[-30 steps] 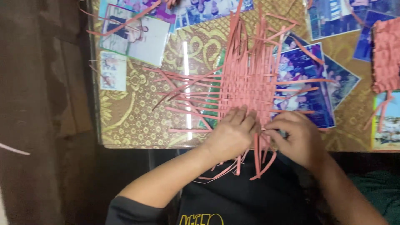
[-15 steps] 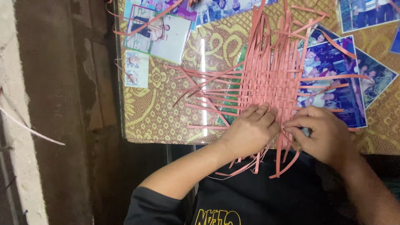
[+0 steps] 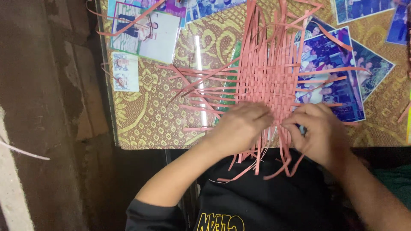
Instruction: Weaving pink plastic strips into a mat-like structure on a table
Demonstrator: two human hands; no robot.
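While both hands are working its near edge at 6 o'clock, the flat woven mat of pink plastic strips (image 3: pixel 269 81) is lying on the glass-covered tabletop (image 3: pixel 150 124). Left hand (image 3: pixel 239 128) is pressing down, fingers curled on the weave; right hand (image 3: pixel 319 132) is pinching a strip. Risk, judging: loose ends (image 3: pixel 257 164) slipping, rows unravelling. No containers showing; colour photo prints (image 3: pixel 334 72) at 2 o'clock.

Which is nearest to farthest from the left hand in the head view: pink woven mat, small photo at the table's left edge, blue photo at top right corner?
From the left hand:
1. Pink woven mat, under its fingertips, touching.
2. Small photo, up and left near the table edge.
3. Blue photo, far top right.
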